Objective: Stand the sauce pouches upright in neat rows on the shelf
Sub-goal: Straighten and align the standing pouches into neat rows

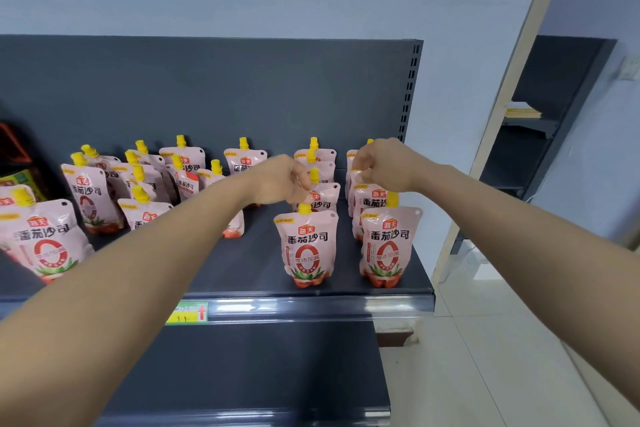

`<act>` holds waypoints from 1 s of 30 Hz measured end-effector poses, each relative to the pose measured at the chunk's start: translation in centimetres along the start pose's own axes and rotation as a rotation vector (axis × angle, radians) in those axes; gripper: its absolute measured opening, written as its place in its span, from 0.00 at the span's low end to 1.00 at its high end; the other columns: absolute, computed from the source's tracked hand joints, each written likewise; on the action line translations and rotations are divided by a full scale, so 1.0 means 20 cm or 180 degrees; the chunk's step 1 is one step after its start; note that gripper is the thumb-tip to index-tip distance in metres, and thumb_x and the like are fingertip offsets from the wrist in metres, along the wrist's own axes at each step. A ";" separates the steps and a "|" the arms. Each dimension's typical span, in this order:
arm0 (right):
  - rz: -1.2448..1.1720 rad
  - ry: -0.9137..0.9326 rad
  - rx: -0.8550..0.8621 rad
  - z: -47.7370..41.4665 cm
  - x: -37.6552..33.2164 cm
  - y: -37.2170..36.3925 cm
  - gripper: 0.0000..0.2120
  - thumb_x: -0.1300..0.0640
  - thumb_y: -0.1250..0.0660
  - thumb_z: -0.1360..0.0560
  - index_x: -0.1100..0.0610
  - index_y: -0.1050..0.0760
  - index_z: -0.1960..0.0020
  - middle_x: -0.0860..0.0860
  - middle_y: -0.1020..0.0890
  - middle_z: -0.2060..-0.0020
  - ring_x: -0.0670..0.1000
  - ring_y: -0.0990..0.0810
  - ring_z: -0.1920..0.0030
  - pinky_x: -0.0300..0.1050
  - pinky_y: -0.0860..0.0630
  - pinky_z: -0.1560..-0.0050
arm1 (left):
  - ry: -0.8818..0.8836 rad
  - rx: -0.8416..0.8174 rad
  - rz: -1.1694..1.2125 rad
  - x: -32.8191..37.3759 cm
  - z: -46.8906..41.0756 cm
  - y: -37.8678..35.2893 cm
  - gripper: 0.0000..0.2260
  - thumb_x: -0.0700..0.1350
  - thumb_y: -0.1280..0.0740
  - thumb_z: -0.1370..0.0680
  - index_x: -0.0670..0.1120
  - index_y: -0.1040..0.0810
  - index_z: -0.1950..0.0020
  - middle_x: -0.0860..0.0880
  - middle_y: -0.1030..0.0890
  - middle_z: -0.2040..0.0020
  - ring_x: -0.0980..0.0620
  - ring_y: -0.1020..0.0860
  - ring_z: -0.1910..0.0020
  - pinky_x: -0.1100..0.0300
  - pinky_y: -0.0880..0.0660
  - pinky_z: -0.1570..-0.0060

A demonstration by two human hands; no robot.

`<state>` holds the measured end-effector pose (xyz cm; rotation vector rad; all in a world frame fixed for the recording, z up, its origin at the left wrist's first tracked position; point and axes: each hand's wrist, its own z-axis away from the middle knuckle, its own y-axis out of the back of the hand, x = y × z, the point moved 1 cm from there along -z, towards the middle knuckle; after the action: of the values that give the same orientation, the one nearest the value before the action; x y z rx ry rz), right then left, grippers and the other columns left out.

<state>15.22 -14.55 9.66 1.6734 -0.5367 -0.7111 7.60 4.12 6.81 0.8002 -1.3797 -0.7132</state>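
From my head camera, both my bare forearms reach forward over a dark grey shelf (pixel 242 274). My left hand (pixel 280 180) hangs knuckles-up over the second row from the right, its fingers (pixel 302 184) curled narrow just above a yellow cap; I cannot tell whether they grip it. My right hand (pixel 384 165) hovers over the rightmost row, fingers bunched narrow near a pouch top, with contact hidden.

Pink sauce pouches with yellow caps stand on the shelf. On the right, two tidy rows run from near to far, led by the near middle pouch (pixel 306 246) and the near right pouch (pixel 386 246). On the left, a loose cluster of pouches (pixel 138 180) stands unevenly, some tilted. A green and yellow price tag (pixel 187 313) sits on the shelf's front edge.
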 end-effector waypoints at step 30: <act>0.0114 0.0009 -0.0697 -0.79 -0.99 -0.44 0.24 0.56 0.32 0.24 0.62 0.33 0.31 0.60 0.22 0.40 0.60 0.22 0.42 0.54 0.25 0.39 | 0.0520 0.0315 -0.1556 -0.93 0.42 0.56 0.16 0.39 0.28 0.29 0.50 0.21 0.43 0.48 0.33 0.48 0.47 0.33 0.44 0.54 0.30 0.44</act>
<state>12.06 11.82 6.42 1.4574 -0.4682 -0.7151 -2.38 25.28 5.92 1.2692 -1.0846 -0.9352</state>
